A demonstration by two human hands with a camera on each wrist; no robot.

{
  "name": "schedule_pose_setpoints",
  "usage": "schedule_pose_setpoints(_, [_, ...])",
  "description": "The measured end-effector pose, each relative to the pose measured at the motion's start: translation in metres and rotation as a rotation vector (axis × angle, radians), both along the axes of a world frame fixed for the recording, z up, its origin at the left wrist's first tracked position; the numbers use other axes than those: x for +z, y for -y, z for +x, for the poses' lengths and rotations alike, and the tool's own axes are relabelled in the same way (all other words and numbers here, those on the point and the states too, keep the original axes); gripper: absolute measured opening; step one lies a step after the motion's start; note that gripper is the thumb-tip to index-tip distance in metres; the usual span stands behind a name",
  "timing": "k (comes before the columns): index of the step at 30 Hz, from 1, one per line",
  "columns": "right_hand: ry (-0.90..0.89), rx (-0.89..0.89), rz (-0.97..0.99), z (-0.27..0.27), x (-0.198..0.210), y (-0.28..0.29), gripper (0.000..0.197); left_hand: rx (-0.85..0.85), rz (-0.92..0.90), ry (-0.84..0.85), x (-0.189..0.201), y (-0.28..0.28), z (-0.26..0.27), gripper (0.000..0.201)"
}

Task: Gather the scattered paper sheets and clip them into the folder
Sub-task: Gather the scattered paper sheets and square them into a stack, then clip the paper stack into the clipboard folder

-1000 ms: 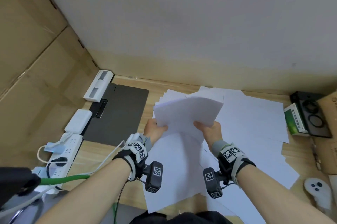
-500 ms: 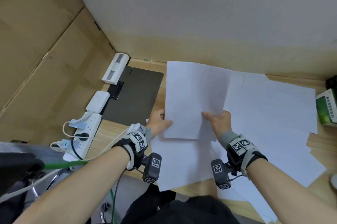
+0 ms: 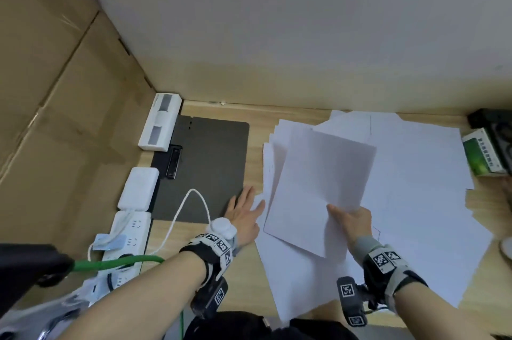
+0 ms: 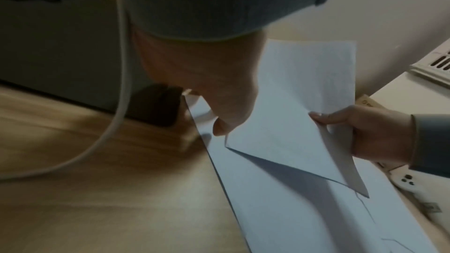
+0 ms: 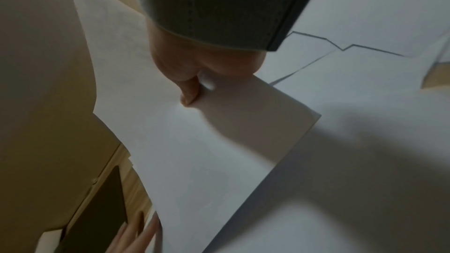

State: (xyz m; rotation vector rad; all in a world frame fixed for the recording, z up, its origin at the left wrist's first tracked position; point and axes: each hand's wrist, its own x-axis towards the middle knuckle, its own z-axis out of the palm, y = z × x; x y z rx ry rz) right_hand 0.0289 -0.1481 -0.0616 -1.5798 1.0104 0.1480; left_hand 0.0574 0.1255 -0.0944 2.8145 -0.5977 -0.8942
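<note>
A dark grey clipboard folder [image 3: 210, 168] lies flat at the left of the wooden table, its black clip [image 3: 173, 162] on its left edge. My right hand [image 3: 347, 216] pinches the near edge of a small stack of white sheets [image 3: 318, 187], thumb on top [image 5: 187, 91], and holds it tilted above the table. My left hand [image 3: 243, 209] is open with straight fingers at the folder's near right corner, beside the stack's left edge [image 4: 292, 103]. More white sheets [image 3: 415, 173] lie scattered and overlapping under and to the right of the stack.
Left of the folder sit a white box [image 3: 160, 123], a white adapter [image 3: 138, 187] and a power strip [image 3: 124, 234]. A white cable [image 3: 191, 192] arcs over the folder. A green box [image 3: 482, 154] sits at the far right. Cardboard walls close off the left side.
My left hand has let go of the stack and moved left to the folder's corner. The right hand alone now holds the stack, which has tipped from upright to tilted.
</note>
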Motion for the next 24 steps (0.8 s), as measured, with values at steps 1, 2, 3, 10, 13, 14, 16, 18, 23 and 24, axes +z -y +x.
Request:
schedule_pose_setpoints(1, [-0.008, -0.022, -0.014, -0.003, 0.000, -0.005, 0.016, -0.012, -0.030, 0.025, -0.005, 0.001, 0.006, 0.066])
schedule_pose_setpoints(2, [-0.011, -0.046, -0.024, -0.006, 0.001, -0.011, 0.015, -0.024, -0.069, 0.050, -0.008, 0.002, 0.013, 0.066])
schedule_pose_setpoints(3, [-0.013, -0.070, -0.033, -0.008, 0.002, -0.015, 0.014, -0.027, -0.109, 0.072, -0.009, 0.002, 0.020, 0.065])
schedule_pose_setpoints(10, [-0.044, -0.109, -0.038, -0.008, 0.000, -0.042, 0.017, 0.372, 0.019, 0.084, -0.014, -0.030, 0.065, 0.085])
schedule_pose_setpoints(13, [-0.051, -0.074, -0.012, -0.002, -0.004, -0.056, 0.019, 0.435, 0.003, -0.008, -0.010, -0.029, 0.073, 0.094])
schedule_pose_setpoints(14, [-0.051, -0.052, -0.004, 0.000, -0.005, -0.060, 0.019, 0.456, -0.016, -0.027, -0.005, -0.024, 0.075, 0.094])
schedule_pose_setpoints(16, [-0.048, -0.009, 0.004, 0.003, -0.005, -0.066, 0.018, 0.513, -0.044, -0.059, 0.003, -0.008, 0.079, 0.096])
schedule_pose_setpoints(18, [-0.039, 0.023, 0.018, 0.006, -0.001, -0.070, 0.015, 0.538, -0.049, -0.080, 0.015, 0.011, 0.084, 0.093])
schedule_pose_setpoints(23, [-0.025, 0.084, 0.046, 0.022, 0.011, -0.061, 0.015, 0.558, -0.099, -0.066, 0.057, 0.024, 0.103, 0.090])
schedule_pose_setpoints(24, [-0.027, 0.093, 0.042, 0.028, 0.013, -0.059, 0.016, 0.549, -0.119, -0.059, 0.068, 0.017, 0.106, 0.092])
